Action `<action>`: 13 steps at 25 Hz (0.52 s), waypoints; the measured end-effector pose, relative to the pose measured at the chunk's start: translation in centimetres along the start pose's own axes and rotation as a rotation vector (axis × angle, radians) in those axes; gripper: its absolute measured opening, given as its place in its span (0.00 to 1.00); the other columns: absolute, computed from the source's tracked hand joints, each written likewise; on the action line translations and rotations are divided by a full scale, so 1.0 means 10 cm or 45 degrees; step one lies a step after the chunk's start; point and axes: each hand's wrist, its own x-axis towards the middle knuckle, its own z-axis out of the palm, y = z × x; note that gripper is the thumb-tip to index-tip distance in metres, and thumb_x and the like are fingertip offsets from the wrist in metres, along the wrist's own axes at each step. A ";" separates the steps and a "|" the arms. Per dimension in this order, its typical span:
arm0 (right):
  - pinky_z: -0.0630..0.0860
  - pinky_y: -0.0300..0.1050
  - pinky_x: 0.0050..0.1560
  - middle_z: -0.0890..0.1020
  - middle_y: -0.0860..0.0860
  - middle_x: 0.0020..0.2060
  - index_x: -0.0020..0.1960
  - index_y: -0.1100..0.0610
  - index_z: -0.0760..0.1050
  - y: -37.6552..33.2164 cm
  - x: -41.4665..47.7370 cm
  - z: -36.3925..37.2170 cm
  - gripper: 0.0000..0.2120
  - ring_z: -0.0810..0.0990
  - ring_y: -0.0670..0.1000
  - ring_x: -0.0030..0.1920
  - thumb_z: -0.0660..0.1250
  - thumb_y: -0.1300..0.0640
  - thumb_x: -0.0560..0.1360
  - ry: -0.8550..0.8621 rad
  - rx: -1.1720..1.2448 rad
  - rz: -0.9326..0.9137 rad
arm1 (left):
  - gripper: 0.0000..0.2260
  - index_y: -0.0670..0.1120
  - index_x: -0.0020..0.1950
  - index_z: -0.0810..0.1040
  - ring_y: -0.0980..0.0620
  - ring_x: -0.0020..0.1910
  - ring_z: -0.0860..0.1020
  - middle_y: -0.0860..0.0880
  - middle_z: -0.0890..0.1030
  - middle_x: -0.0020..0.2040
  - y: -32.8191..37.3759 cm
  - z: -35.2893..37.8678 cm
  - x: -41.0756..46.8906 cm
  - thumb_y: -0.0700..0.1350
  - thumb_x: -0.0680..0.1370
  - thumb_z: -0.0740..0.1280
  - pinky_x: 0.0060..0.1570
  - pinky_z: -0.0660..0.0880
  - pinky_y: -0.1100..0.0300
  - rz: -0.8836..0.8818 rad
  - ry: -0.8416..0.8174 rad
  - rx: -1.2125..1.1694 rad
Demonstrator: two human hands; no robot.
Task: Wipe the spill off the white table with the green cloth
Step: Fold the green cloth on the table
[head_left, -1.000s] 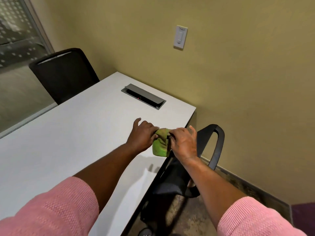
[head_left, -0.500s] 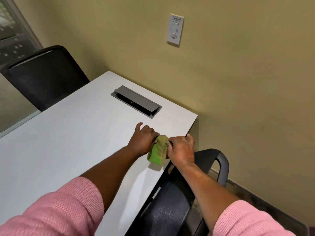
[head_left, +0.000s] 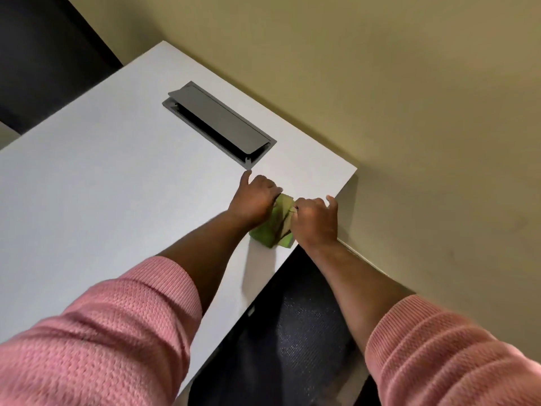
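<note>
- Olive-yellow wall (head_left: 409,83) fills the upper right, one plain surface meeting the bench along its far edge.
- One white bench (head_left: 102,186) spreads across the left and centre; its near left part runs out of the picture, and no spill can be made out on it.
- Two pink knitted sleeves (head_left: 96,341) cross the bottom, both cut off by the lower edge.
- Two dark chairs: one chair back (head_left: 44,54) at the upper left, mostly out of the picture, and one chair seat (head_left: 295,332) below the bench's right edge, partly hidden by the right forearm.
- One grey cable hatch (head_left: 218,123) is set into the bench, its lid tilted up.
- Left hand (head_left: 254,200) is curled, gripping the green cloth from the left, thumb out.
- Right hand (head_left: 314,221) is closed on the cloth's right side.
- One green cloth (head_left: 270,234) sits bunched on the bench near its right edge, between the two hands, its middle largely hidden by them.
</note>
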 end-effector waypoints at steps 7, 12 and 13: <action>0.56 0.63 0.79 0.71 0.55 0.77 0.77 0.54 0.67 0.11 0.25 0.21 0.26 0.68 0.56 0.77 0.63 0.53 0.80 -0.368 -0.107 -0.116 | 0.28 0.47 0.84 0.53 0.44 0.84 0.47 0.45 0.49 0.85 0.15 0.52 -0.11 0.52 0.85 0.56 0.81 0.47 0.41 -0.154 -0.109 -0.314; 0.46 0.71 0.80 0.41 0.52 0.85 0.85 0.54 0.38 0.13 0.25 0.51 0.36 0.43 0.56 0.85 0.53 0.45 0.85 -0.658 -0.128 -0.191 | 0.31 0.48 0.84 0.42 0.46 0.84 0.40 0.45 0.40 0.85 0.19 0.79 -0.19 0.59 0.86 0.48 0.82 0.45 0.47 -0.186 -0.252 -0.420; 0.44 0.71 0.80 0.39 0.51 0.85 0.85 0.53 0.36 0.14 0.25 0.56 0.36 0.41 0.56 0.85 0.50 0.44 0.85 -0.683 -0.147 -0.183 | 0.31 0.48 0.84 0.41 0.46 0.84 0.39 0.45 0.39 0.84 0.19 0.82 -0.20 0.60 0.86 0.46 0.82 0.44 0.47 -0.188 -0.262 -0.420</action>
